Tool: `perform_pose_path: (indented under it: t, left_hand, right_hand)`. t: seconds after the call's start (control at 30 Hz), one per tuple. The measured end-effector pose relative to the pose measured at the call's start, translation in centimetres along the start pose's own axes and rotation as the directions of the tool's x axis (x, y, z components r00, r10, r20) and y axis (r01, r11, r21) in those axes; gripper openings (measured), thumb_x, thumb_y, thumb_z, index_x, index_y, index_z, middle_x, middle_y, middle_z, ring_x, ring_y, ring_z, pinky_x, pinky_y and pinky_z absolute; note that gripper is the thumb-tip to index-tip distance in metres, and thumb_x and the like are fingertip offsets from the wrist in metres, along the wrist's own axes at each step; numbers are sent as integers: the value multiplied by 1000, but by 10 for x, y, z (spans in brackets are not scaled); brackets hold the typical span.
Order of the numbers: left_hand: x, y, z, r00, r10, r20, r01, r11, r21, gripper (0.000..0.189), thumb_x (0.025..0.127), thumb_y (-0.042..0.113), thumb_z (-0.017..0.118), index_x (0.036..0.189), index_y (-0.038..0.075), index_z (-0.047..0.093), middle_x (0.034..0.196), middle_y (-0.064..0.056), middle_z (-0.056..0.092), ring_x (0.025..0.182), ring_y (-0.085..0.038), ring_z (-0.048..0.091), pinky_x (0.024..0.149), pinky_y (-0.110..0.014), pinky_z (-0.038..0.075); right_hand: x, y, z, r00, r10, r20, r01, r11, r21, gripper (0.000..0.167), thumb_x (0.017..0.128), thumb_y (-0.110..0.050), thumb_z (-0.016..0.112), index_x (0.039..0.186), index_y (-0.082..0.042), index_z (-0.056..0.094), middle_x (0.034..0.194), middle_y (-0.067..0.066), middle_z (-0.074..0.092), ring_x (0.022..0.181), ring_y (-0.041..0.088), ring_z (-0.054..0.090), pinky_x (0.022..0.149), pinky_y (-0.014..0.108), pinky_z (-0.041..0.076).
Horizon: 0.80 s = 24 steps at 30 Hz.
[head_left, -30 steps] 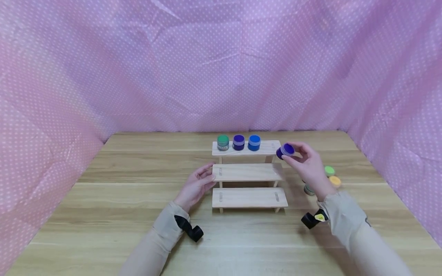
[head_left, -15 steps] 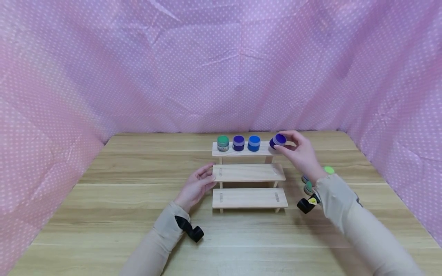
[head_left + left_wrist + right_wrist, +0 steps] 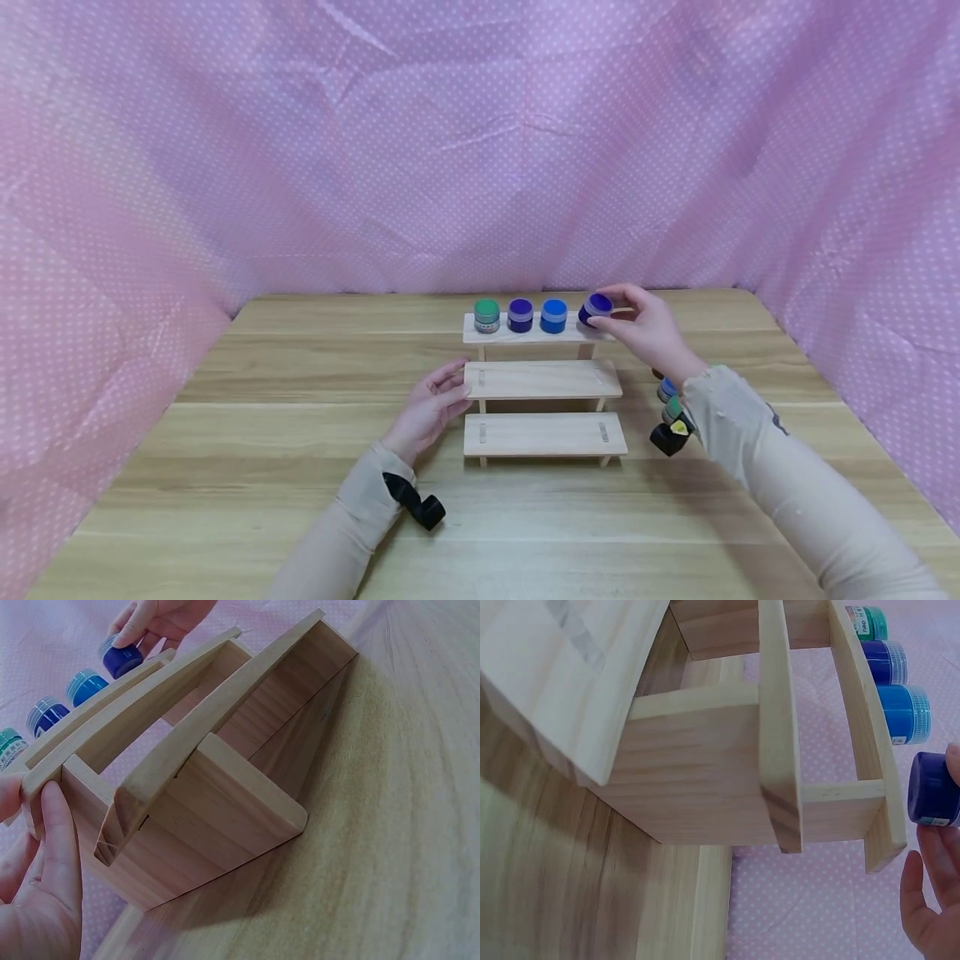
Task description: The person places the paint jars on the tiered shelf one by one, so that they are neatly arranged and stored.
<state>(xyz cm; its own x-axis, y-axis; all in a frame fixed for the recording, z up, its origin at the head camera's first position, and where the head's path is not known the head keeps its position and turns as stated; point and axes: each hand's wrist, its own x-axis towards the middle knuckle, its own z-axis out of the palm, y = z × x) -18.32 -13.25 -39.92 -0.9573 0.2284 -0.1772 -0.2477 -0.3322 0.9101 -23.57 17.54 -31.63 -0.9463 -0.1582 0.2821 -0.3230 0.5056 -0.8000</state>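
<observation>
My right hand (image 3: 651,329) pinches a dark purple paint jar (image 3: 595,309) between thumb and fingers, at the right end of the top step of a three-step wooden stand (image 3: 543,379). The jar is slightly tilted; in the right wrist view a narrow gap shows between this jar (image 3: 930,787) and the step. Left of it on that step stand a green-lidded jar (image 3: 487,317), a purple jar (image 3: 520,317) and a blue jar (image 3: 553,317) in a row. My left hand (image 3: 427,410) grips the left end of the middle step, its thumb and fingers (image 3: 60,847) around the board's end.
More jars stand on the table right of the stand, partly hidden by the right forearm: a blue one (image 3: 667,388) and a green one (image 3: 672,408). The wooden table (image 3: 315,350) ends at a pink dotted cloth (image 3: 420,167) behind and beside it.
My right hand has carried the purple jar left and back, from beside the stand to over the right end of the top step. The left hand has kept its place on the middle step.
</observation>
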Motion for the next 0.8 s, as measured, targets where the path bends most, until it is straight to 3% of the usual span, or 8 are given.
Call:
perform_pose_path:
  t: [0.23,0.8]
  left_hand:
    - [1,-2,-1,1000,-5,-15,5,1000,1,57,91,-10,47,144,-2,30,100,5,59,83,-6,62,79,-18,55]
    - [2,0,0,1000,-7,-14,7,1000,7,58,91,-10,48,145,-2,28,101,5,59,83,-6,63,80,-18,55]
  right_hand:
    - [4,3,3,998,37,49,-36,999,-11,41,84,-13,71,121,-1,57,115,18,62,101,30,61,77,13,53]
    - [7,10,9,998,-10,57,11,1000,-25,38,83,-7,72,117,2,58,110,20,63,97,33,62,75,10,50]
